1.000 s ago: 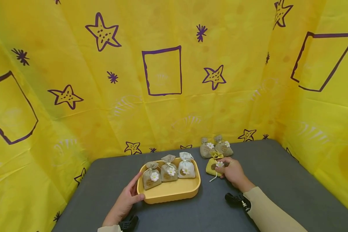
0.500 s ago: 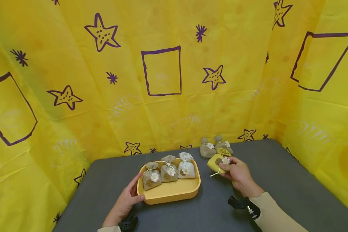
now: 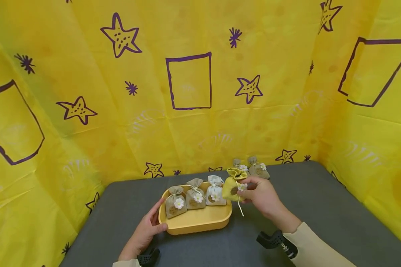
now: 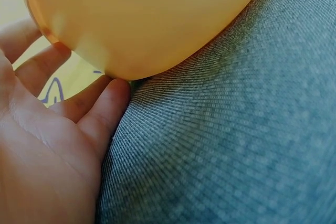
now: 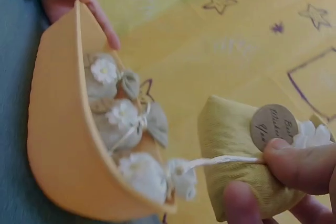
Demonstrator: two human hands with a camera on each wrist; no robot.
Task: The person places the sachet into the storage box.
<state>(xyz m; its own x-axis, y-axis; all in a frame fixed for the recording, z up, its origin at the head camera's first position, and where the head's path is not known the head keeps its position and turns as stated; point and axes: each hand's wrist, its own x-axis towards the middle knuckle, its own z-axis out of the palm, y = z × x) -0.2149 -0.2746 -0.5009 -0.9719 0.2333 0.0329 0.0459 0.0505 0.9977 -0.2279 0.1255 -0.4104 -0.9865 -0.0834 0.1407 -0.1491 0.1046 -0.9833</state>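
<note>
My right hand [image 3: 265,196] pinches a yellow drawstring sachet [image 3: 230,190] between thumb and fingers, raised beside the right end of a yellow tray [image 3: 200,225]. A round tag with lettering, a white flower and a dangling white cord [image 5: 226,159] show on this sachet. Inside the tray, along its back, stand two grey-brown sachets [image 3: 174,207] [image 3: 195,203] and a white sachet [image 3: 215,190], each with a white flower. My left hand [image 3: 146,226] holds the tray's left end, its thumb at the front corner; in the left wrist view its fingers touch the tray's outer wall.
Behind my right hand, two more grey-brown sachets [image 3: 258,171] sit on the grey table [image 3: 127,196], one partly hidden by the yellow sachet. A yellow cloth [image 3: 187,141] printed with purple stars hangs around the back and sides.
My right hand has lifted the yellow sachet off the table, turned it upright and carried it left to the tray's right end. My left hand stays on the tray.
</note>
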